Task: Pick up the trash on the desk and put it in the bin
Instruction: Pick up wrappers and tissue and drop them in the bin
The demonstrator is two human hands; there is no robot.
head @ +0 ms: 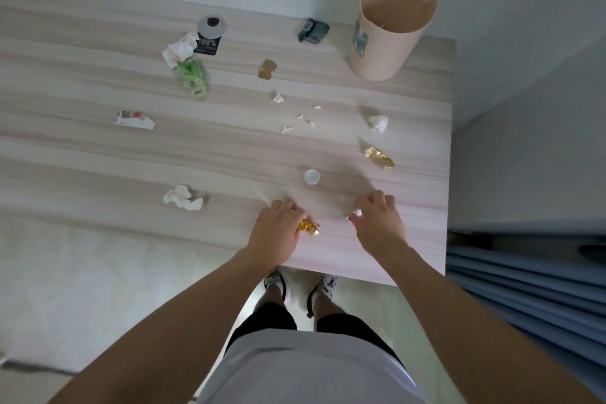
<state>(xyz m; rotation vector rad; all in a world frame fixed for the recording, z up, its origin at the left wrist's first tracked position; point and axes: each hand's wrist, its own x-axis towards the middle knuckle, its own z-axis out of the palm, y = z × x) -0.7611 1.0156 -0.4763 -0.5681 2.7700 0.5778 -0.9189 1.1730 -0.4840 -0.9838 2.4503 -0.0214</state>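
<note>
A pale wooden desk is strewn with trash. My left hand rests near the front edge, fingers closed on a crumpled gold wrapper. My right hand is beside it, fingers pinched on a small pink-white scrap. A beige bin stands upright at the desk's far right corner. A white cap lies just beyond my hands, a gold foil wrapper to its right, and a white paper wad farther back.
Crumpled tissue lies left of my hands. A red-white packet, green plastic, crumpled paper, a black card, a dark green pack, a brown scrap and small white bits lie farther back. Blue fabric hangs at right.
</note>
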